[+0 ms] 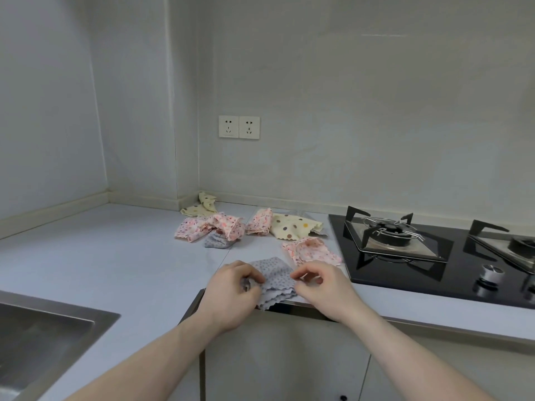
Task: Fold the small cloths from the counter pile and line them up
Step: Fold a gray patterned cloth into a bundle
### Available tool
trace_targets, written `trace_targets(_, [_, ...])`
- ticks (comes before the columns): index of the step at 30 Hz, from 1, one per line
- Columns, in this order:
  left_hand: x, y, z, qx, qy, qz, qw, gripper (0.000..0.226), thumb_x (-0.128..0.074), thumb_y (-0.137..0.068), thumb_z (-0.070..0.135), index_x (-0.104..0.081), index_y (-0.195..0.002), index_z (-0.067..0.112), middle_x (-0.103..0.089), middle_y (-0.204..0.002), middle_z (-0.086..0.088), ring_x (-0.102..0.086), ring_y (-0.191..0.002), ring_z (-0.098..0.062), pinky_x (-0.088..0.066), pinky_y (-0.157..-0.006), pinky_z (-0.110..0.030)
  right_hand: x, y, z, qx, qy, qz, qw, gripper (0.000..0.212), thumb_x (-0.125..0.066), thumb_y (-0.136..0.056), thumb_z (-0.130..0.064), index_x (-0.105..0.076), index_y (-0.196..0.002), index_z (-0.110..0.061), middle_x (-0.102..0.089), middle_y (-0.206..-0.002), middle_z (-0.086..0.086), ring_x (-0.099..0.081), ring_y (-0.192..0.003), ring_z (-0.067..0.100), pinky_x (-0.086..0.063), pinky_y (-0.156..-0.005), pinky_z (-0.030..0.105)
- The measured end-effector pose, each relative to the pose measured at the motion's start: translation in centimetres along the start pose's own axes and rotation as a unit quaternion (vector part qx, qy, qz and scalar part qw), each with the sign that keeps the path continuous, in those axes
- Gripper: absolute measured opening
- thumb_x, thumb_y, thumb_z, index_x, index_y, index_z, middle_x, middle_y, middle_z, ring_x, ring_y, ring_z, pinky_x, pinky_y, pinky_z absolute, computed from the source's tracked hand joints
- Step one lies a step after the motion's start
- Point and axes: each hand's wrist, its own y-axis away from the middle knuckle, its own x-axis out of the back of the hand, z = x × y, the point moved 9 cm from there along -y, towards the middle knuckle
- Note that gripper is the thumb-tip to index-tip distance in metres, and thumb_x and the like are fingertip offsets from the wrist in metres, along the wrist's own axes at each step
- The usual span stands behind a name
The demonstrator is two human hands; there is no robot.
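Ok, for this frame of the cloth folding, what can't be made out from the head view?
- Grey dotted cloth: its side edges are covered by the left hand and right hand, so the fold count is unclear.
- Small grey cloth in the pile: mostly buried under a pink floral cloth.
- Sink: cut off by the left and bottom edges.
- Right burner: cut off by the right edge.

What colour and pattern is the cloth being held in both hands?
Grey cloth with small darker dots and a wavy edge, seen best in the head view.
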Motion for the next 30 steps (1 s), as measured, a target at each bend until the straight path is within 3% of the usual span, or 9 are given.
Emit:
trace_targets(3, [0.1,0.1,0.3,-0.004,0.002,0.006,1.0,0.02,-0.059,-0.074,0.033,-0.073,-0.088,0.035,-0.065,-0.101,0.02,-0.057,-0.103,-0.001,-0.047,-0.092,-0.023,-0.1,-0.1,0.2,0.0,0.009,-0.006,1.0,0.024,-0.067,-0.066,-0.04,-0.076,-0.088,-0.044,-0.072,-0.101,-0.023,-0.064,-0.098,-0.005,-0.051,-0.088,0.018])
trace_targets(6, [0.2,0.1,0.4,-0.02,-0.003,0.021,1.0,0.004,-0.07,-0.082,0.032,-0.072,-0.082,0.036,-0.065,-0.097,0.019,-0.058,-0.099,0.0,-0.049,-0.087,-0.023,0.0,0.0,0.0,0.013,0.011,0.004,1.0,0.009,-0.075,-0.075,-0.036,-0.077,-0.082,-0.041,-0.071,-0.093,-0.022,-0.064,-0.093,-0.004,-0.046,-0.08,0.014])
trace_targets(12, [0.6,0.4,0.8,-0.023,0.008,0.05,0.998,0.012,-0.069,-0.093,0.028,-0.065,-0.082,0.033,-0.064,-0.092,0.016,-0.059,-0.094,-0.001,-0.051,-0.084,-0.026,1.0,0.2,-0.2,0.006,-0.019,0.039,0.999,0.008,-0.076,-0.088,-0.03,-0.079,-0.081,-0.033,-0.075,-0.081,-0.02,-0.068,-0.079,0.002,-0.054,-0.074,0.021])
trace_targets(19, [0.3,0.9,2.1,-0.037,0.032,0.012,0.999,0.014,-0.065,-0.069,0.029,-0.057,-0.08,0.032,-0.064,-0.092,0.016,-0.059,-0.097,-0.004,-0.049,-0.082,-0.025,2.1,0.3,0.1,-0.019,-0.072,0.077,0.994,0.014,-0.074,-0.092,-0.023,-0.078,-0.08,-0.029,-0.075,-0.078,-0.015,-0.067,-0.074,0.003,-0.053,-0.071,0.018])
trace_targets(24, [0.5,0.7,1.6,-0.039,0.006,0.041,0.998,0.018,-0.067,-0.087,0.018,-0.061,-0.082,0.034,-0.067,-0.087,0.021,-0.059,-0.095,0.0,-0.049,-0.081,-0.023,2.2,0.5,0.0,-0.03,-0.093,0.077,0.992,0.013,-0.072,-0.094,-0.023,-0.078,-0.082,-0.025,-0.076,-0.077,-0.012,-0.069,-0.073,0.001,-0.046,-0.064,0.006])
trace_targets(30, [1.5,0.6,1.3,-0.025,0.041,0.089,0.995,0.014,-0.065,-0.099,0.028,-0.056,-0.095,0.037,-0.066,-0.091,0.019,-0.061,-0.093,-0.001,-0.051,-0.078,-0.024,2.4,0.6,-0.2,-0.035,-0.108,0.079,0.99,0.015,-0.071,-0.096,-0.025,-0.077,-0.082,-0.023,-0.076,-0.073,-0.007,-0.066,-0.064,-0.001,-0.044,-0.061,0.005])
